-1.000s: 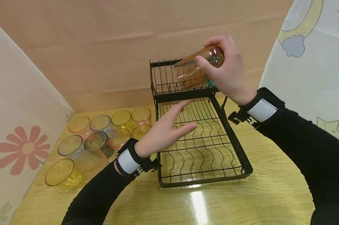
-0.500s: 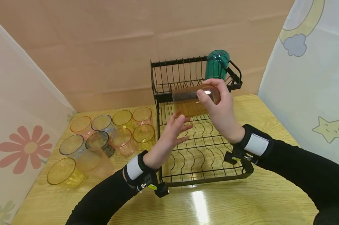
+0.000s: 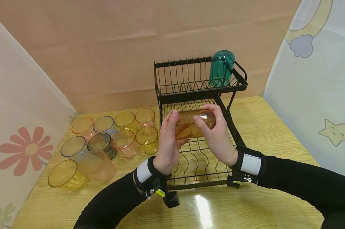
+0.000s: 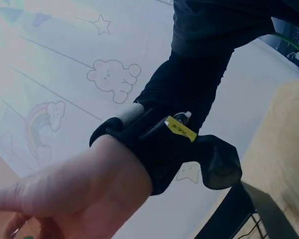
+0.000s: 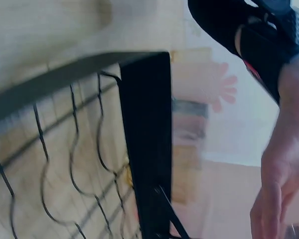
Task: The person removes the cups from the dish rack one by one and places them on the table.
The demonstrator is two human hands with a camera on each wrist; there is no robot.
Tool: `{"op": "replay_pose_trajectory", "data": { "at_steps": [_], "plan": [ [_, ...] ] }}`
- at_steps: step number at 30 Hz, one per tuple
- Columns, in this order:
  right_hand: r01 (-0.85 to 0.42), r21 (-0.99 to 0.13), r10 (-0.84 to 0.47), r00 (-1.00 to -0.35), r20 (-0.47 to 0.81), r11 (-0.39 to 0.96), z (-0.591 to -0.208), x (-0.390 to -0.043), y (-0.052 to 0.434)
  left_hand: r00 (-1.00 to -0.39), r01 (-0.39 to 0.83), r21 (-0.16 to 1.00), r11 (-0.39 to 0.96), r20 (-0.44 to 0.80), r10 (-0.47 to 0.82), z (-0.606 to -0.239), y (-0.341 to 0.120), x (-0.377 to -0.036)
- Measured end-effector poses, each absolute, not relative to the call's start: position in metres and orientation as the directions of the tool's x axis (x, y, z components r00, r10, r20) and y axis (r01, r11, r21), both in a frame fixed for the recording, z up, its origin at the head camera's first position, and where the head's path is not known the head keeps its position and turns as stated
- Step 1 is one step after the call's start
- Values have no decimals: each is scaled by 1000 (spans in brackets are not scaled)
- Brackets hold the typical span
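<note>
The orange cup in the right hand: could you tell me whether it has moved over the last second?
Yes. The orange cup has come down from the dish rack's upper tier to above the lower tier, nearer the person.

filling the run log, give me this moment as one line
right hand: grips orange cup | left hand: flat against cup | cup: sideways above rack lower tier | green cup: upper tier
</note>
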State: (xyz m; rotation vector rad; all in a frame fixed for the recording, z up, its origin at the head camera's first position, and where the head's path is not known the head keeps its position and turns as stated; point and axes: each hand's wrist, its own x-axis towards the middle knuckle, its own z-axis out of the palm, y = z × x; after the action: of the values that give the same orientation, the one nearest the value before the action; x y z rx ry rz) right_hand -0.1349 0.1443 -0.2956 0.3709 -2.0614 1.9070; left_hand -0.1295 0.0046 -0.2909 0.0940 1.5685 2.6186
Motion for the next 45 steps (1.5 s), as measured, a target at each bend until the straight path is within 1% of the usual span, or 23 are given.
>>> {"op": "replay_pose_trajectory", "data": {
  "at_steps": [3,6,12,14,17,20,23,25,29,33,35,40,42,45],
  "plan": [
    [-364,-929,23,-930,366,69,-301,-131,139,-999,-37,874,-484,-27,28,-293,8,-129],
    [-342,-938,10,-939,343,60,-307,-127,136,-999,-30,875,-483,-45,-19,-299,9,-128],
    [-314,-948,-42,-949,312,47,-313,-121,133,-999,-23,885,-465,-41,-28,-308,3,-127],
    [-306,-951,-80,-950,301,49,-314,-119,133,-999,-22,888,-460,-36,-21,-310,-2,-127],
    [-313,-944,-169,-941,294,102,-314,-117,135,-1000,-3,897,-443,-7,-7,-313,-12,-125],
    [-395,-890,-293,-899,325,226,-312,-115,140,-999,16,910,-413,27,20,-314,-25,-123],
    [-532,-770,-445,-819,362,352,-309,-116,148,-998,17,928,-373,39,49,-314,-41,-121],
    [-622,-676,-553,-749,365,395,-307,-118,154,-997,12,939,-342,37,65,-314,-52,-119],
    [-759,-479,-721,-617,316,441,-299,-121,166,-996,17,961,-275,41,81,-316,-77,-115],
    [-866,-243,-818,-495,293,437,-289,-129,175,-996,43,979,-199,57,70,-317,-101,-112],
    [-900,-131,-852,-436,289,416,-285,-134,180,-996,52,985,-165,62,57,-319,-111,-110],
    [-928,120,-921,-321,223,352,-278,-146,189,-997,76,994,-82,78,20,-325,-134,-111],
    [-923,194,-936,-297,188,331,-275,-151,193,-995,95,995,-34,95,12,-328,-142,-112],
    [-910,253,-943,-297,149,327,-267,-158,199,-988,156,984,81,156,4,-335,-152,-114]
  ]
}}
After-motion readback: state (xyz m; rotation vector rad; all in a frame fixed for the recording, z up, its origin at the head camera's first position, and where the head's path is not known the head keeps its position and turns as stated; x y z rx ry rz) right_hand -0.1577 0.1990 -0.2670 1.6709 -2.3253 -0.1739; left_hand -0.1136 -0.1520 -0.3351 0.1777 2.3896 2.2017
